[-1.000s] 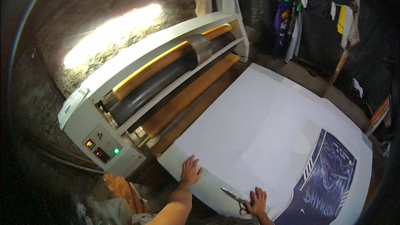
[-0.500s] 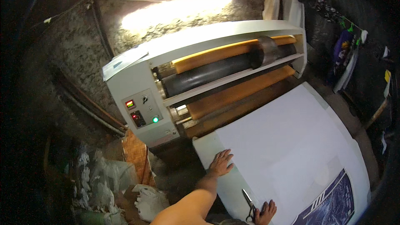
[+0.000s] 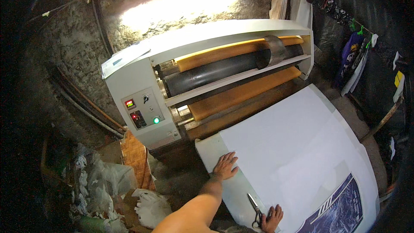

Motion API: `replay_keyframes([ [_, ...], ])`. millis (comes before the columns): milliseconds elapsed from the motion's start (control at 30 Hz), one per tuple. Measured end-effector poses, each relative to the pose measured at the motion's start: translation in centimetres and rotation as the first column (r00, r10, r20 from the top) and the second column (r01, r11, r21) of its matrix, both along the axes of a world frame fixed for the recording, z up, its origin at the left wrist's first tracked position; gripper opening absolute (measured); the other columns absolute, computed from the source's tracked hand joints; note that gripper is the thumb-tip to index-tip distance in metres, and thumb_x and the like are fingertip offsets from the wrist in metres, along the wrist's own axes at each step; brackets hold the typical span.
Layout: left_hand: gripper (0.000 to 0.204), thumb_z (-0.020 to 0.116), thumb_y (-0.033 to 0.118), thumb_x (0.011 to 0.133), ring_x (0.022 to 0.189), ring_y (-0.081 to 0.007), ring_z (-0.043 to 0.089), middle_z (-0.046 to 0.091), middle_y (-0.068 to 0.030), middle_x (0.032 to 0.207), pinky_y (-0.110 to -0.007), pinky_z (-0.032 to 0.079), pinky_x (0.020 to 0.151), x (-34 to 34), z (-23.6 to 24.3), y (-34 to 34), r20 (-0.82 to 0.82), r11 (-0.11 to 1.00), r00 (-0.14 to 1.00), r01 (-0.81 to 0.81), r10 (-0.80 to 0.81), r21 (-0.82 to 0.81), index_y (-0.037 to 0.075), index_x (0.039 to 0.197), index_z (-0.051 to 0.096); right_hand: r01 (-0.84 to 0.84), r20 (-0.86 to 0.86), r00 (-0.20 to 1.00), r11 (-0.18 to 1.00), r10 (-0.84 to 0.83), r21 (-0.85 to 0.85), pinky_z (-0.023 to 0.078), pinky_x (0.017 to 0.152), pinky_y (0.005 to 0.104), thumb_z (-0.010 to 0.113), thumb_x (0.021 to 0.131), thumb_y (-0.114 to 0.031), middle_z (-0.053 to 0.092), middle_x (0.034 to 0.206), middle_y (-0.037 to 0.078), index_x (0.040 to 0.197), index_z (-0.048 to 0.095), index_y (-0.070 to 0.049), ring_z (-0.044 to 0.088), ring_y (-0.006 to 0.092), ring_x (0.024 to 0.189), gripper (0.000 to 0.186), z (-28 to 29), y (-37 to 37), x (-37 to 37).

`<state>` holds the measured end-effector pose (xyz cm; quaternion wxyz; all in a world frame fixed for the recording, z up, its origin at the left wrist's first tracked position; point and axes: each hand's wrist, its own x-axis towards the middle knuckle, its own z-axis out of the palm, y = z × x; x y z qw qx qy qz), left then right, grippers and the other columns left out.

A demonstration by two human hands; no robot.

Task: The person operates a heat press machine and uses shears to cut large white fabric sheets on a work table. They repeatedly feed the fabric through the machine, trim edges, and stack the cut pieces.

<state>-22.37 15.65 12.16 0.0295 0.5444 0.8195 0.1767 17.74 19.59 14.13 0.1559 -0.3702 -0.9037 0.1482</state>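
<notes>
My left hand [image 3: 225,165] lies flat at the left edge of a large white sheet [image 3: 284,142], fingers spread. The sheet covers most of a pale, padded work table [image 3: 238,193]. Closer to me, my right hand [image 3: 272,219] rests with fingers extended on the sheet's edge. Right beside its thumb lies a pair of scissors [image 3: 257,212], blades pointing away from me; whether the thumb touches the handles, I cannot tell. A dark blue printed panel with white stripes [image 3: 338,207] shows at the sheet's near right.
Beyond the table stands a roller press [image 3: 142,136] with black and orange rollers and a lit control panel. Crumpled white material [image 3: 151,209] lies on the floor at left. Clothes [image 3: 353,54] hang from a line at right, near a pole [image 3: 384,121].
The whole view has shifted slightly, so the scene sits a little farther left. Both hands keep their places on the sheet, and the scissors stay put.
</notes>
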Motion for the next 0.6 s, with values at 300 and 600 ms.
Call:
replay_keyframes([
  [300, 0.057, 0.048, 0.041, 0.095, 0.141, -0.0292, 0.026, 0.031, -0.0167, 0.150, -0.044, 0.020, 0.116, -0.08, 0.04, -0.20, -0.021, 1.000, 1.000, 0.005, -0.005, -0.010, 0.004, 0.138, 0.044, -0.002, -0.011, 1.000, 1.000, 0.002, -0.006, 0.025, 0.106, 0.0589, 0.059, 0.087, -0.036, 0.043, 0.137, 0.031, 0.128, 0.052, 0.003, 0.037, 0.0464, 0.127, 0.057, 0.02, -0.03, -0.10],
  [600, 0.057, 0.050, 0.041, 0.093, 0.140, -0.0295, 0.026, 0.032, -0.0166, 0.150, -0.044, 0.021, 0.116, -0.04, -0.31, 0.05, -0.017, 0.999, 1.000, 0.003, -0.003, 0.033, 0.004, 0.136, 0.046, -0.005, -0.044, 0.999, 0.999, 0.007, 0.038, 0.026, 0.105, 0.0596, 0.060, 0.086, -0.035, 0.043, 0.137, 0.031, 0.127, 0.054, 0.003, 0.038, 0.0461, 0.128, 0.056, -0.62, 0.12, 0.08],
])
